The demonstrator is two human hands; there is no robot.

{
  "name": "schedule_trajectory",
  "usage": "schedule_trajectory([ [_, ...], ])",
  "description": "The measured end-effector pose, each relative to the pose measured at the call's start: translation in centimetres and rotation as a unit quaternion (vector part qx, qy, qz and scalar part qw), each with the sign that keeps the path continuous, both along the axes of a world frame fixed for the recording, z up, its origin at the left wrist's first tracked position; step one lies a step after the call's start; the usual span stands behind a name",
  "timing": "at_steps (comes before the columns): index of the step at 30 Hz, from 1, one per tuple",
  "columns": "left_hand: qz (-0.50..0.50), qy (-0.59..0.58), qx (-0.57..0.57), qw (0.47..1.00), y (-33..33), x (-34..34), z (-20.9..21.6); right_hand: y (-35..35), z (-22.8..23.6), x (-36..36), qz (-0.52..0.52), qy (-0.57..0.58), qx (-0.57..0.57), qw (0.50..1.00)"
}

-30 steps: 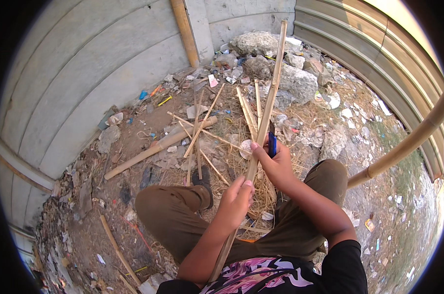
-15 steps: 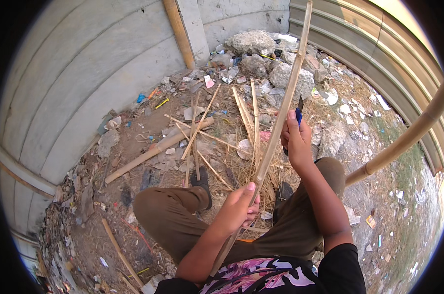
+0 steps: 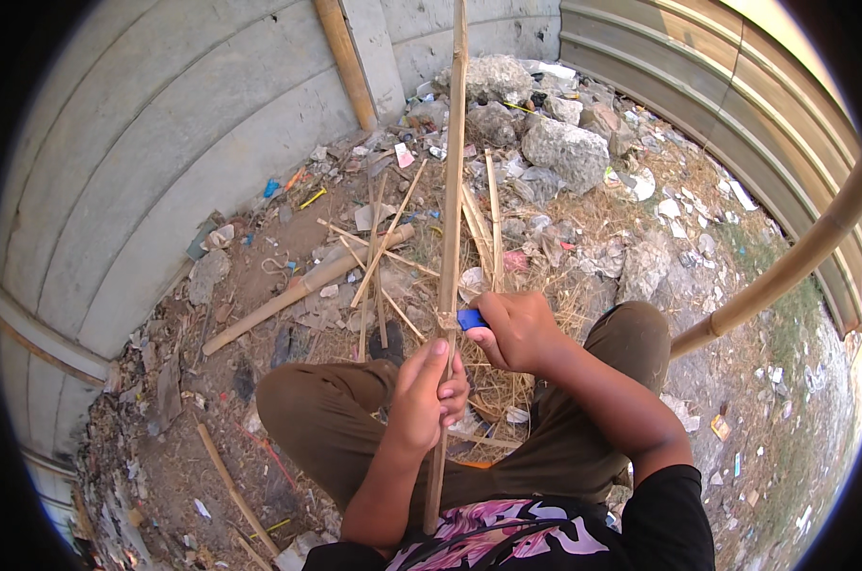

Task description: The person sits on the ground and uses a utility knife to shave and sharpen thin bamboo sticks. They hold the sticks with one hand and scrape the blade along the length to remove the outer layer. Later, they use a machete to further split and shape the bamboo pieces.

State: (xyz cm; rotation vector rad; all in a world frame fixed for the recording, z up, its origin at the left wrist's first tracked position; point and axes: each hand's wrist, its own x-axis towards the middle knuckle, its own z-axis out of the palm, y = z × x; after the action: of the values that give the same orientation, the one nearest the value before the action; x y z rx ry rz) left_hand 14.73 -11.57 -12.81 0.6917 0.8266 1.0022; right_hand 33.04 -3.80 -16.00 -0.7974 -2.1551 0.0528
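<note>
A long split bamboo strip (image 3: 453, 171) stands nearly upright in front of me, its lower end against my lap. My left hand (image 3: 423, 395) is closed around its lower part. Just above that grip, my right hand (image 3: 519, 328) holds a knife with a blue handle (image 3: 470, 320) against the strip. The blade is mostly hidden there, and a small pale curl or notch shows at the contact.
Thin bamboo strips (image 3: 390, 233) and a thick bamboo pole (image 3: 307, 290) lie on littered ground ahead. Rocks (image 3: 564, 152) are piled by the grey wall (image 3: 184, 124). Another pole (image 3: 783, 276) slants at the right, near a corrugated metal fence (image 3: 716, 76).
The strip has swung left and become more upright. My right hand has come down and left, bringing the knife from beside the strip onto it, just above my left hand.
</note>
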Motion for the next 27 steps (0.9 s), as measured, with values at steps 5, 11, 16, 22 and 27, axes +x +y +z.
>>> schedule_trajectory([
  [5, -0.012, -0.025, 0.001, 1.0, -0.4, -0.3, 0.1, -0.5, -0.1, -0.3, 0.011, -0.01, 0.048, 0.999],
  [11, -0.047, -0.037, -0.01, 0.998, -1.1, 1.0, -0.5, 0.9, 0.6, 0.8, -0.114, 0.022, 0.037, 0.992],
  [16, -0.039, -0.026, -0.007, 0.999, -1.1, 0.9, -0.1, 0.6, 0.6, 1.2, -0.06, -0.002, 0.029, 0.998],
  [22, -0.031, -0.009, 0.009, 0.999, -1.2, 1.0, -0.2, 0.7, 0.5, 1.0, -0.045, -0.009, 0.057, 0.997],
  [27, -0.022, 0.011, 0.006, 1.0, -1.7, 1.1, 0.1, 1.0, 0.8, 1.0, -0.06, -0.034, 0.094, 0.993],
])
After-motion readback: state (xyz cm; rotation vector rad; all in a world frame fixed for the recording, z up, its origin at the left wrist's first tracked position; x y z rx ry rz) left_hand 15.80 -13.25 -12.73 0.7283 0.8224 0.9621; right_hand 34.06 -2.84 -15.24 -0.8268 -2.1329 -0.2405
